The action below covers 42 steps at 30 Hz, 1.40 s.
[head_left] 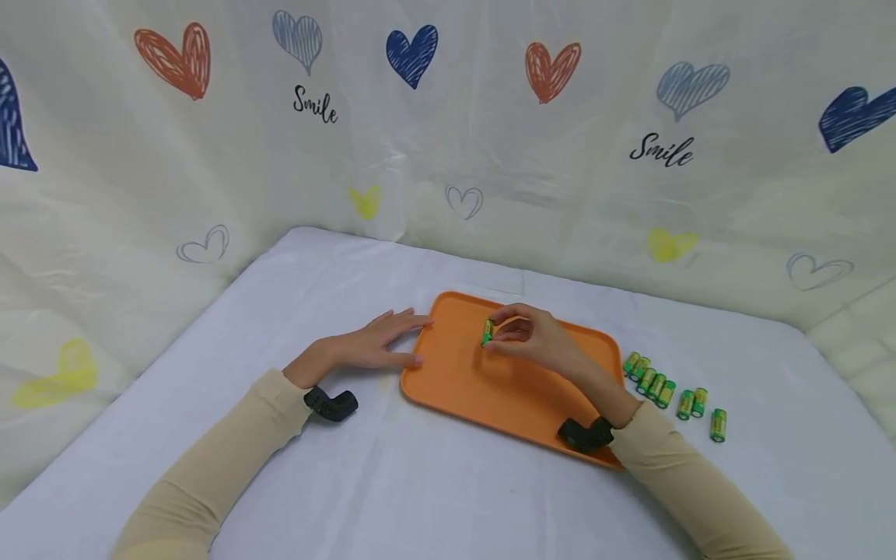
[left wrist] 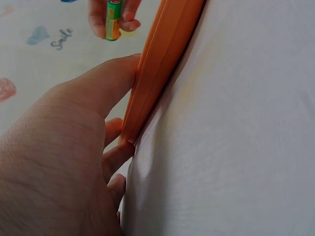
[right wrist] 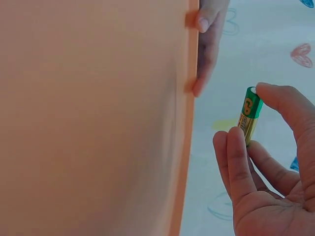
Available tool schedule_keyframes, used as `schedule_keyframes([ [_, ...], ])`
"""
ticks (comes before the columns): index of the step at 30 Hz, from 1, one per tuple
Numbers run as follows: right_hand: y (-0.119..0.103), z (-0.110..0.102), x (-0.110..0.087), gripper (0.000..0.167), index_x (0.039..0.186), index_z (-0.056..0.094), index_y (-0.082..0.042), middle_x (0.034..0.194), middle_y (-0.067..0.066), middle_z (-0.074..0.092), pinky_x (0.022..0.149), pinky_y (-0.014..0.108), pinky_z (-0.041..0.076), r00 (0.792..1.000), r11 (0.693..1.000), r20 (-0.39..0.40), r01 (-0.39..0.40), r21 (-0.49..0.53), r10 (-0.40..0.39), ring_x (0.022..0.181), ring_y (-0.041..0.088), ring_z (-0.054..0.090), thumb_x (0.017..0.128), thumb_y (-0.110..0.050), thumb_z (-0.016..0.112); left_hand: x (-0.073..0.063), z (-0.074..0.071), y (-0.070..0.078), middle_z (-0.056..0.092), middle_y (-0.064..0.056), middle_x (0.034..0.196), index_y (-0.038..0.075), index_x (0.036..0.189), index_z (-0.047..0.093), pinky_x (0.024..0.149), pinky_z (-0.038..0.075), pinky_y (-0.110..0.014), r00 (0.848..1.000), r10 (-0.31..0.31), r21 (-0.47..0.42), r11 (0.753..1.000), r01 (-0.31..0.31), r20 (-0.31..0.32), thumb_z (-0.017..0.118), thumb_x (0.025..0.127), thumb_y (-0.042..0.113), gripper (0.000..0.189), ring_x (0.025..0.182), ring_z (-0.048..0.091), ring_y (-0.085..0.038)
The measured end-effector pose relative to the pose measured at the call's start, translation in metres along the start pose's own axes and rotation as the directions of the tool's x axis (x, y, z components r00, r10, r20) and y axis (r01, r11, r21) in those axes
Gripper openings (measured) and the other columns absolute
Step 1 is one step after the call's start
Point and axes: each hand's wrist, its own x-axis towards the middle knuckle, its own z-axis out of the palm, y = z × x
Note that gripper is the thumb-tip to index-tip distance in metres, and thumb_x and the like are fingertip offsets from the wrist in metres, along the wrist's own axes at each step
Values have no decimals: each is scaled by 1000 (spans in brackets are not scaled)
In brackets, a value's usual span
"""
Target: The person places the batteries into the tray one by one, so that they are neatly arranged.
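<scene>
Between thumb and fingertips, my right hand (head_left: 535, 338) pinches a green and gold battery (head_left: 488, 333) above the orange tray (head_left: 448, 381). The right wrist view shows the battery (right wrist: 250, 113) close up, thumb at its green end and fingers at the gold part. My left hand (head_left: 371, 344) lies at the tray's left edge with its fingers extended, thumb and fingertips touching the rim. In the left wrist view, the left thumb (left wrist: 110, 81) rests against the tray's side wall (left wrist: 157, 64).
Several matching batteries (head_left: 651, 381) stand on the white-covered table (head_left: 420, 482) just right of the tray, with a single battery (head_left: 718, 425) set farther right. Behind the table hangs a pale curtain (head_left: 490, 148) printed with hearts. Each wrist wears a black camera mount (head_left: 332, 404).
</scene>
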Motion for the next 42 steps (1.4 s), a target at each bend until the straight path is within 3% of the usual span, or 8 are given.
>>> schedule_keyframes([
  [13, -2, 11, 11, 45, 121, 56, 5, 124, 20, 57, 88, 28, 55, 1000, 998, 16, -5, 58, 4, 104, 26, 63, 83, -6, 77, 1, -2, 2, 19, 2, 162, 21, 156, 25, 121, -5, -43, 1000, -5, 5, 1000, 5, 17, 57, 93, 55, 79, 151, 1, -19],
  [29, -7, 27, 25, 47, 124, 57, 2, 124, 18, 57, 90, 28, 54, 997, 992, 44, -72, 103, 68, 110, 28, 62, 83, -10, 78, -1, -4, 3, 21, 2, 162, 19, 155, 26, 121, -5, -43, 1000, 1, 24, 1000, -2, 19, 56, 94, 53, 77, 151, 2, -21],
  [36, -7, 38, 38, 49, 124, 59, -2, 122, 15, 58, 90, 29, 55, 993, 992, 61, -101, 78, 96, 107, 24, 63, 82, -15, 80, -1, -4, -2, 20, 3, 162, 21, 156, 24, 121, -5, -44, 1000, 3, 22, 1000, -3, 18, 56, 94, 55, 78, 151, 2, -20],
  [42, -6, 46, 48, 48, 123, 59, 3, 121, 18, 58, 88, 29, 55, 993, 994, 81, -87, 72, 81, 103, 24, 66, 81, -10, 80, -1, -4, -4, 20, 3, 162, 21, 156, 25, 121, -5, -43, 1000, 9, 16, 1000, -10, 14, 56, 94, 54, 77, 151, 2, -19],
])
